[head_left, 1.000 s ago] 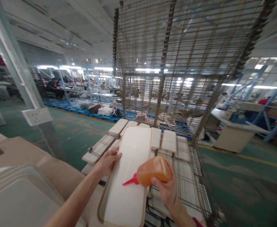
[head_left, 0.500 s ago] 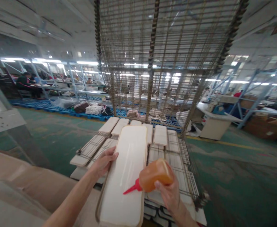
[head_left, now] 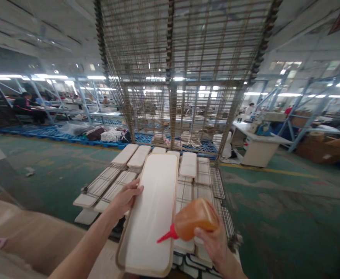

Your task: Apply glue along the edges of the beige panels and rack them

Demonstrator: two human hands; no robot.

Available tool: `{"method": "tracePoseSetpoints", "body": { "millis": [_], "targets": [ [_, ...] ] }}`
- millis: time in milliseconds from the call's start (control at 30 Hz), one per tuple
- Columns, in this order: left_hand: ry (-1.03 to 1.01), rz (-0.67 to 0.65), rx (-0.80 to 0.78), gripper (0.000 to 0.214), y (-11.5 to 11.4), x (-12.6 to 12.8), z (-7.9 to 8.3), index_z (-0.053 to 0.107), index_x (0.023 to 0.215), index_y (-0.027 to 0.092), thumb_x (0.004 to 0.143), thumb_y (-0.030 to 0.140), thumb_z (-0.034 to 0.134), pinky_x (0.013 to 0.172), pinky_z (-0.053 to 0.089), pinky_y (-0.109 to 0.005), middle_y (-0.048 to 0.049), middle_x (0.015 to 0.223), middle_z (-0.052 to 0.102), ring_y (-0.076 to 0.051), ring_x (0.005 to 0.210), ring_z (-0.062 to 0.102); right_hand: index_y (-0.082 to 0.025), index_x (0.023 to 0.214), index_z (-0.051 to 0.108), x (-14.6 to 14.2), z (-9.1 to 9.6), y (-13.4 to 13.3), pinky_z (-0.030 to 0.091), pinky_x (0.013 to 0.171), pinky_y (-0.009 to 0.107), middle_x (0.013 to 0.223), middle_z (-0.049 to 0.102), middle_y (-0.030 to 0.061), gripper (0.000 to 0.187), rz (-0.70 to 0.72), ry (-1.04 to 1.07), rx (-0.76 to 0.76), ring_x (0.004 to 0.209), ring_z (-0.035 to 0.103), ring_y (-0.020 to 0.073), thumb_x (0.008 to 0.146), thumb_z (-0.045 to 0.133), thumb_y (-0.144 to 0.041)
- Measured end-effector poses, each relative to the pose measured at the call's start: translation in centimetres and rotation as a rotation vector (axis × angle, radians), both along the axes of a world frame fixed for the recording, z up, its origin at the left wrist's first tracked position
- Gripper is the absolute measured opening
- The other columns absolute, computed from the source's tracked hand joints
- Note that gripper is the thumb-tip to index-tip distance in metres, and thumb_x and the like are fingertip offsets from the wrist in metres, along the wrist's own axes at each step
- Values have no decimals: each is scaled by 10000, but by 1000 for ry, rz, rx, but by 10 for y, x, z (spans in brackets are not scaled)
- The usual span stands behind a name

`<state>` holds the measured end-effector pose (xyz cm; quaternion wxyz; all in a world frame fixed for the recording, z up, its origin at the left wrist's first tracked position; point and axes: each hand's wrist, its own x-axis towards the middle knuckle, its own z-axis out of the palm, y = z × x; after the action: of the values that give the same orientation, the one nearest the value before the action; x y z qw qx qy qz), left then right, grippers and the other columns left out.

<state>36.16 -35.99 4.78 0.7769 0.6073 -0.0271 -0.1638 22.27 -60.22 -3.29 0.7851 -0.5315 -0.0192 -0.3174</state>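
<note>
My left hand (head_left: 129, 195) grips the left edge of a long white board (head_left: 155, 193) with rounded corners and a tan rim; its thumb lies over the top face. The board is tilted up in front of me, its near end low in the view. In my right hand (head_left: 212, 236) is a squeeze bottle (head_left: 195, 219) of amber liquid, fingers wrapped around its body. The bottle lies on its side, and its red nozzle points left and down over the board's lower right part. Whether the tip touches the surface I cannot tell.
Behind the board stands a wire drying rack (head_left: 172, 85), its lower shelves loaded with several similar white boards (head_left: 125, 154). A brown-covered surface (head_left: 19, 228) lies at lower left. Farther off are blue pallets (head_left: 45, 133) with bundles, a work table (head_left: 258, 133) and a seated person (head_left: 27, 106).
The view has swung a little to the right, so the rack sits farther left. The bottle has shifted slightly right relative to the board. Both hands keep their holds.
</note>
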Motion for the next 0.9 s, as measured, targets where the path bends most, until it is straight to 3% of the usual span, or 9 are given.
{"method": "tracePoseSetpoints", "body": {
  "millis": [100,267,333,400,567,633,800,900],
  "targets": [
    [-11,-67,18,439,-22,1,-3,680,973,118,547,146,782,602,505,-245,-63,747,741,-204,678,678,-238,1200,556,-1,10,-22,564,770,361,1042,700,67,655,-85,-21,107,835,680,211,596,807,-280],
    [22,-125,48,399,-74,-5,0,689,956,119,559,101,722,578,500,-250,-64,745,743,-196,636,671,-223,1190,538,37,44,-75,502,890,445,1067,667,58,670,-369,-131,207,883,642,194,584,804,-333],
    [45,-120,59,369,-93,-7,1,695,915,122,548,83,701,563,500,-250,-56,723,741,-189,613,664,-218,1200,519,40,40,-88,493,903,451,1088,651,58,704,-406,-132,199,890,634,190,567,813,-313],
    [62,-100,70,334,-109,-7,0,697,876,126,545,78,693,550,501,-249,-50,709,738,-179,591,657,-227,1199,511,30,25,-93,510,885,424,1089,647,44,712,-401,-108,183,876,637,180,560,820,-283],
    [64,-93,77,242,-136,-8,-6,695,778,135,545,68,694,526,492,-233,-36,673,732,-159,553,645,-209,1174,551,-10,-14,-93,575,754,358,1060,674,79,693,-206,1,70,866,671,222,541,833,-219],
    [68,-130,88,269,-146,-14,-7,703,818,139,555,80,696,533,499,-244,-40,703,740,-169,570,655,-200,1199,533,-8,-10,-104,573,774,368,1105,659,99,702,-226,-5,60,899,666,232,561,824,-215],
    [62,-232,95,354,-177,-34,-5,703,925,145,575,93,684,533,500,-252,-48,765,751,-181,598,667,-201,1271,437,32,28,-157,478,955,422,1262,562,99,788,-522,-138,139,1022,608,204,583,809,-298],
    [52,-227,62,340,-190,-34,-8,698,907,141,573,84,680,559,505,-257,-52,754,746,-185,613,670,-189,1240,474,29,28,-163,517,902,407,1213,601,98,771,-510,-119,123,971,631,207,559,822,-286]
  ]
}}
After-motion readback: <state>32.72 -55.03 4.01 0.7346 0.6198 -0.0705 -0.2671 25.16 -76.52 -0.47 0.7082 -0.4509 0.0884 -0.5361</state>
